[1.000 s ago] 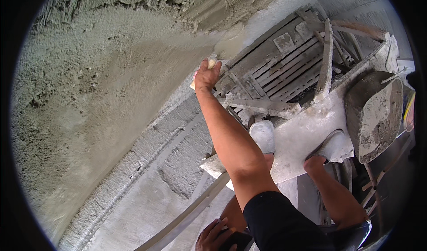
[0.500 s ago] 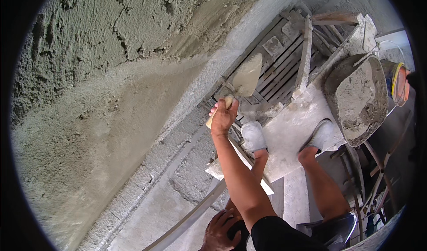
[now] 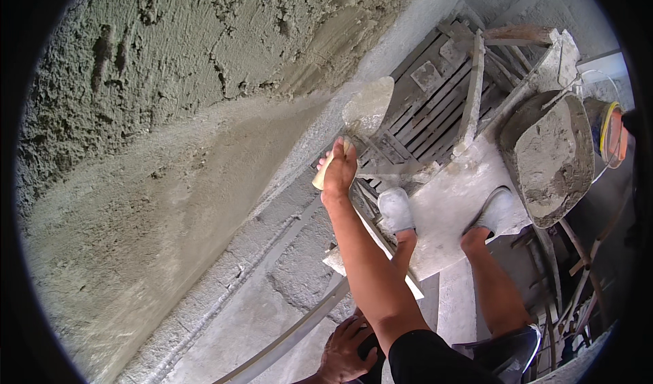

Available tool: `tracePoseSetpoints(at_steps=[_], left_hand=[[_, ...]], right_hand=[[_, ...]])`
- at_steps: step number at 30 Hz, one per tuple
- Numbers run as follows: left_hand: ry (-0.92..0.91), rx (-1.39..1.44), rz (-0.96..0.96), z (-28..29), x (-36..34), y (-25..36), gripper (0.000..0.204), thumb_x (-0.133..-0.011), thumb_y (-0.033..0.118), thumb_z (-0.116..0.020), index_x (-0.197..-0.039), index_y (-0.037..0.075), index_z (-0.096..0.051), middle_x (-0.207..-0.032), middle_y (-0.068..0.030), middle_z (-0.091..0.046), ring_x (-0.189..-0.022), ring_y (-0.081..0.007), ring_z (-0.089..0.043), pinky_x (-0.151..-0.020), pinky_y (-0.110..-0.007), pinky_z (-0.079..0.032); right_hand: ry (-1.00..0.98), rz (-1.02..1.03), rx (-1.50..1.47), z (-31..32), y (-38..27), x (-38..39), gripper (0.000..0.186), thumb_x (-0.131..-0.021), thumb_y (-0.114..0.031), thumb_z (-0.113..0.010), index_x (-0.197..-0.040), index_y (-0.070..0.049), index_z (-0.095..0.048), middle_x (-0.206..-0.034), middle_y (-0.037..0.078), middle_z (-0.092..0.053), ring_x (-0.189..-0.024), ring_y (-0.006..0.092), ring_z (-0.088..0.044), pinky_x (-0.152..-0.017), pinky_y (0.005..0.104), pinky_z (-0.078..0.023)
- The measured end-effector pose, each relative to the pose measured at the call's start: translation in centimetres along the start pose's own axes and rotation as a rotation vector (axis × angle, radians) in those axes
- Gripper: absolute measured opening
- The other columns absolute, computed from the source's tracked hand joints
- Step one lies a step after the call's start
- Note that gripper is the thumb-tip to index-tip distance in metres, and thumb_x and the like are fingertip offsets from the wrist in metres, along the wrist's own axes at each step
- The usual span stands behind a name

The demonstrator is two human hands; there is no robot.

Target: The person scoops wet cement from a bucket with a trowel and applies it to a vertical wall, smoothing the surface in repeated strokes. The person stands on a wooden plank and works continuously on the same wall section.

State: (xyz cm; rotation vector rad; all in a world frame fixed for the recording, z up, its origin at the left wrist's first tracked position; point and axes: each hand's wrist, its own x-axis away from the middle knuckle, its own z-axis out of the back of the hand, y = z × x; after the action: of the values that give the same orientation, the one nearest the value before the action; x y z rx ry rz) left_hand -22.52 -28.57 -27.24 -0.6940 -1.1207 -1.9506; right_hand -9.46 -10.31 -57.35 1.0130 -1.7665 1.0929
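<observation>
My right hand (image 3: 339, 170) is wrapped round the pale handle of a trowel (image 3: 371, 102). The trowel's rounded blade is smeared with grey mortar and points away from me, close to the lower edge of the plastered wall (image 3: 224, 159). Whether the blade touches the wall I cannot tell. Low in the view, my left hand (image 3: 345, 351) rests on dark cloth by my knee, fingers spread and holding nothing. Rough, ridged mortar covers the upper part of the wall; the band below it is smoother.
A tub of mortar (image 3: 554, 159) stands to the right, with an orange bucket (image 3: 614, 136) beyond it. My feet are on a pale board (image 3: 435, 227). Wooden slats (image 3: 435, 105) and an upright timber (image 3: 471, 91) lie ahead. A long curved strip (image 3: 289, 336) runs at lower left.
The trowel and my right hand have shifted slightly left and away from me, toward the wall, and the blade has turned. My left hand stays low by my knee.
</observation>
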Motion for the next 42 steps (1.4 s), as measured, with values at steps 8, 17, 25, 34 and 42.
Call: tracePoseSetpoints(at_steps=[8,17,25,34,42], left_hand=[[-0.001,-0.01,0.054,0.0,0.5,-1.6,0.048,-0.074,0.017,-0.075,-0.12,0.003,-0.07,-0.139,-0.0216,-0.061,-0.127,-0.0438,-0.057,-0.109,-0.052,-0.049],[0.012,0.012,0.052,-0.5,0.8,-1.8,0.048,-0.073,0.017,-0.075,-0.119,0.004,-0.07,-0.14,-0.0214,-0.06,-0.128,-0.0433,-0.057,-0.11,-0.051,-0.048],[-0.12,-0.053,0.02,-1.7,1.2,-1.8,0.049,-0.076,0.023,-0.076,-0.122,0.01,-0.069,-0.141,-0.0176,-0.059,-0.133,-0.0405,-0.053,-0.113,-0.051,-0.045],[-0.161,-0.216,-0.025,-5.2,2.2,0.5,0.05,-0.074,0.029,-0.076,-0.119,0.01,-0.071,-0.14,-0.0162,-0.059,-0.133,-0.0411,-0.051,-0.113,-0.051,-0.045],[-0.166,-0.288,-0.004,-7.3,1.8,3.0,0.049,-0.072,0.029,-0.076,-0.117,0.011,-0.07,-0.139,-0.0149,-0.059,-0.133,-0.0383,-0.05,-0.111,-0.052,-0.045]], right_hand=[[-0.281,-0.56,-0.294,0.9,1.0,-14.2,0.059,-0.108,-0.062,-0.034,-0.106,-0.009,-0.059,-0.074,0.0,-0.044,-0.059,0.0143,-0.04,-0.055,0.0315,-0.037],[-0.519,-0.384,-0.152,-2.5,-0.9,-10.4,0.063,-0.103,-0.072,-0.038,-0.094,-0.011,-0.051,-0.064,0.0,-0.042,-0.053,0.014,-0.041,-0.05,0.0333,-0.038],[-0.585,-0.521,0.027,-2.8,-0.1,3.3,0.065,-0.103,-0.072,-0.039,-0.093,-0.01,-0.051,-0.061,0.001,-0.046,-0.048,0.0148,-0.047,-0.045,0.0355,-0.044],[-0.145,0.212,0.649,21.0,-21.8,14.0,0.026,-0.102,-0.03,-0.071,-0.098,-0.007,-0.059,-0.075,-0.001,-0.06,-0.057,0.0066,-0.055,-0.056,0.024,-0.052],[0.622,0.329,2.057,38.2,-51.1,5.1,0.039,-0.106,-0.027,-0.039,-0.122,0.001,-0.061,-0.108,0.031,-0.072,-0.105,0.048,-0.07,-0.093,0.0557,-0.054]])
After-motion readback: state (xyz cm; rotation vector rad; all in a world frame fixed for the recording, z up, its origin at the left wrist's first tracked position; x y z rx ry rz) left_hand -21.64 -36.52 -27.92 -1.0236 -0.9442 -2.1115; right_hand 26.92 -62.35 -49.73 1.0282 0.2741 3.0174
